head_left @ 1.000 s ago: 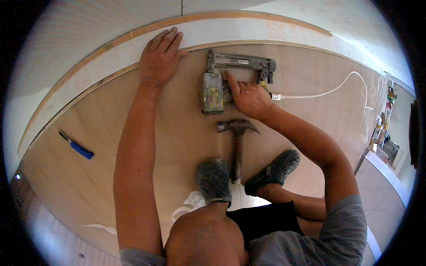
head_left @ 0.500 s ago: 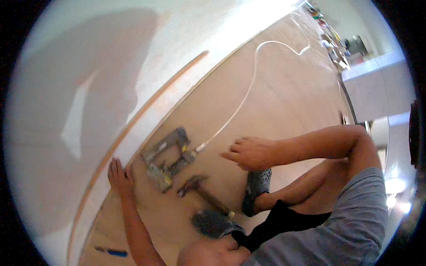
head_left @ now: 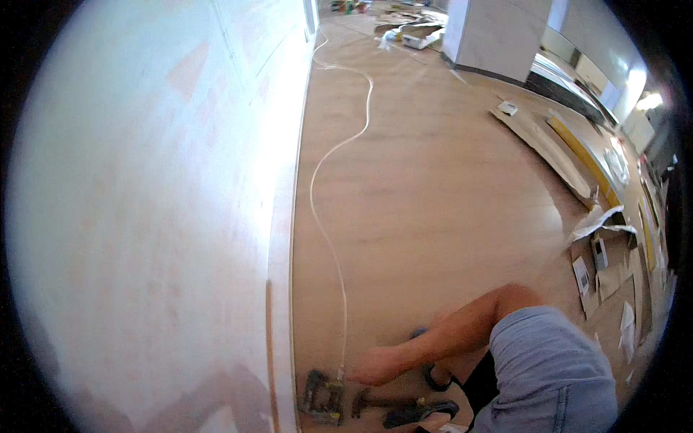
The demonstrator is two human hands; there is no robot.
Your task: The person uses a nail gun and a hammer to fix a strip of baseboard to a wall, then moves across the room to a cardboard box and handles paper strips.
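My right hand reaches low over the floor, just beside a dark pneumatic nail gun. Its fingers are blurred and partly turned away, so whether they hold anything is unclear. A thin white air hose runs from the nail gun along the floor to the far end. Below my right forearm lies a hammer, close to my dark clog. A narrow brown wooden strip stands out along the foot of the wall at the left. My left hand is outside the view.
The white wall bounds the left side, with a pale skirting edge at the floor. Cardboard pieces, yellow-edged strips and torn wrapping are strewn at the right. A pale pillar stands farther back.
My view has swung up and along the wall, bringing the far floor into sight. My left hand, which rested at the wall's foot, has dropped out of view. The right hand appears nearer the nail gun.
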